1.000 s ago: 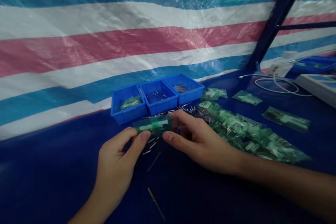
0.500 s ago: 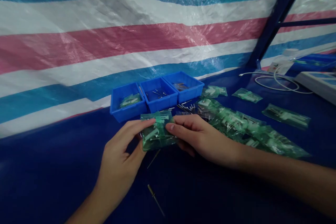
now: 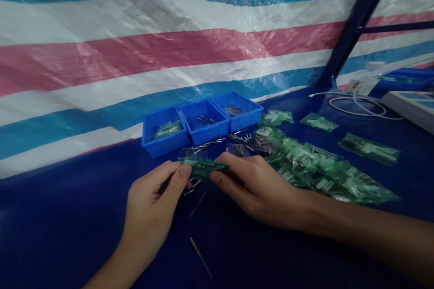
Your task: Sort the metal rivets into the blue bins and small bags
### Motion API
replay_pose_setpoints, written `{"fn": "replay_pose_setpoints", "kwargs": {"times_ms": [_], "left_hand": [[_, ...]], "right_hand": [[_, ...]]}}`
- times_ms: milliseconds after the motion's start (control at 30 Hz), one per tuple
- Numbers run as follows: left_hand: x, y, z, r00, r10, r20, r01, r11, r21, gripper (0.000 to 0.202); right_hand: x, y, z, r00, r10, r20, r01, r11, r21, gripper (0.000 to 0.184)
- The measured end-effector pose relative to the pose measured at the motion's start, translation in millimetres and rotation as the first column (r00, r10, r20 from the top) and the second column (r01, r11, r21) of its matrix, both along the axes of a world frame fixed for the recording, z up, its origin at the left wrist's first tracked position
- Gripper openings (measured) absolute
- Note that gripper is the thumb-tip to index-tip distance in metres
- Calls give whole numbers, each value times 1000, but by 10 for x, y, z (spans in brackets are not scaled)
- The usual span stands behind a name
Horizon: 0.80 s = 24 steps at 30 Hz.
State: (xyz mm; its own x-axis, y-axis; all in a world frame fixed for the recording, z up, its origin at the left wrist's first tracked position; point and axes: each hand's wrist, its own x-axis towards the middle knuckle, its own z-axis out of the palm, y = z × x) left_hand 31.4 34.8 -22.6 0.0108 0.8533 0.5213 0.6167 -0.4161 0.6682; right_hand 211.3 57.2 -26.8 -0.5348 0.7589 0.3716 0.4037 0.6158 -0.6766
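A green plastic bag (image 3: 202, 168) is held between my two hands above the blue table, tilted so that it shows nearly edge-on. My left hand (image 3: 154, 201) pinches its left end between thumb and fingers. At the right end, my right hand (image 3: 252, 183) grips it the same way, thumb toward me. What the bag contains is hard to make out at this angle. Beneath and behind it lie loose rivets (image 3: 212, 142), partly covered by my hands. One rivet (image 3: 200, 253) rests alone on the near table surface, and another thin pin (image 3: 198, 204) lies just below the bag.
Three blue bins (image 3: 205, 135) stand in a row at the back with small parts inside. Filled green bags (image 3: 312, 162) are heaped to the right, with separate bags (image 3: 371, 149) beyond. A white cable (image 3: 356, 106) and a white device (image 3: 412, 108) sit far right, before a striped sheet (image 3: 169, 49).
The green bag has tipped from facing me to nearly edge-on. My left thumb has moved up onto its near side, and my right hand has lowered slightly.
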Motion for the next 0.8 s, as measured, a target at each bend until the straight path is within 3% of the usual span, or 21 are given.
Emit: {"fn": "replay_pose_setpoints", "kwargs": {"times_ms": [100,267,400,567,667,800], "left_hand": [[3,-20,-4,1000,9,-5,-9,1000,-7,38],[21,-15,-45,994,29,108,-32,999,30,10],[7,0,-91,989,-11,150,5,999,35,35],[-15,-5,-87,997,-69,26,69,998,0,27],[-12,-4,-76,994,-92,50,93,996,-10,25],[-17,0,-82,993,-103,59,98,992,78,17]], "right_hand": [[-3,1,19,997,-22,-78,17,997,-71,29],[2,12,34,965,49,-257,-137,931,-338,30],[-3,34,27,941,28,-338,-185,878,-442,30],[-5,36,51,938,3,-348,-195,832,-519,32],[-16,16,66,945,-9,-327,-184,812,-554,33],[-33,-8,59,936,-90,-340,-128,813,-568,25]]}}
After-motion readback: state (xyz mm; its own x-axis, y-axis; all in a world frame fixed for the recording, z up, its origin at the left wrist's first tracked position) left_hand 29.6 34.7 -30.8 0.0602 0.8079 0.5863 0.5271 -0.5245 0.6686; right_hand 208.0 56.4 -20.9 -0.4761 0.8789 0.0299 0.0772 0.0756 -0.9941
